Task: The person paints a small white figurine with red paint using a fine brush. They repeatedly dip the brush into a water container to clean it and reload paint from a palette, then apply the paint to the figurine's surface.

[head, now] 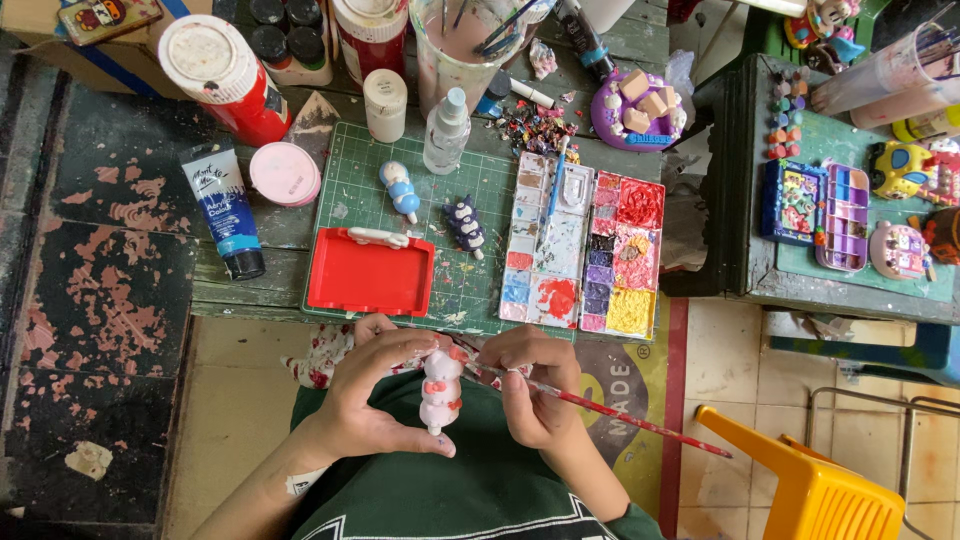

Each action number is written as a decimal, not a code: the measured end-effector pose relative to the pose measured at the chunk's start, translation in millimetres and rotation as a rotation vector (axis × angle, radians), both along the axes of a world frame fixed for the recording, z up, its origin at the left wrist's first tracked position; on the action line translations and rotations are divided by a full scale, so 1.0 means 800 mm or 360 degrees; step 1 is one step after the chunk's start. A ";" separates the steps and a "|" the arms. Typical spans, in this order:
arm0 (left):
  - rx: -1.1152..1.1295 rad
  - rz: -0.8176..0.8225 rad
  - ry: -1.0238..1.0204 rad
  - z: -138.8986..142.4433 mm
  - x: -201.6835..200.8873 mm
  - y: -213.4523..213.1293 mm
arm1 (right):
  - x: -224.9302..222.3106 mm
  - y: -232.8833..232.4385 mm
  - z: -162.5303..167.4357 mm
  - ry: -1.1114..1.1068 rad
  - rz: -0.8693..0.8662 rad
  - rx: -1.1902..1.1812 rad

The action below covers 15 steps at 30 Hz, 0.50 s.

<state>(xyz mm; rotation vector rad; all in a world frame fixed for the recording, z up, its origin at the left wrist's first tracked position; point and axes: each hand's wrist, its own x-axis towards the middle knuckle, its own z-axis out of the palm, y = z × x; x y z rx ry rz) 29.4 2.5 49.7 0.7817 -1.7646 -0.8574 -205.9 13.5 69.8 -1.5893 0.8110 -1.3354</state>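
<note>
Two hands sit low in my view, close together over a green shirt, below the edge of the surface (250,290); my left hand (375,395) is clamped around a small white and pink figurine (441,390), fingers curled over its top and thumb under its base, holding it upright; my right hand (535,385) is closed on a thin red-handled paintbrush (620,415), whose tip touches the figurine near its head while the handle slants down to the right; on the green cutting mat (350,160) above, a red tray (371,272) lies nearest the hands, with a blue and white figurine (402,190) and a dark blue figurine (465,225) lying just beyond it; right of these sits a paint palette (583,250) with many stained wells, a blue brush (553,190) resting across it; a blue paint tube (224,208) and a round pink lid (285,173) lie left of the mat; a yellow plastic chair (810,480) stands on the floor at lower right.
</note>
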 end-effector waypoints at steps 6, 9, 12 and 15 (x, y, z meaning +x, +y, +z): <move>0.0005 -0.0005 0.0011 0.001 0.000 -0.001 | -0.002 0.001 -0.003 0.0028 -0.0032 -0.0021; 0.0014 -0.0020 0.0000 0.002 0.000 -0.001 | -0.004 -0.001 -0.001 0.0106 -0.0113 -0.0116; 0.0003 -0.0003 0.0004 0.001 0.001 -0.002 | -0.003 -0.003 0.004 0.0139 -0.0124 -0.0158; -0.0006 -0.0004 -0.0013 0.001 0.000 -0.002 | -0.001 -0.005 0.009 0.0183 -0.0100 -0.0165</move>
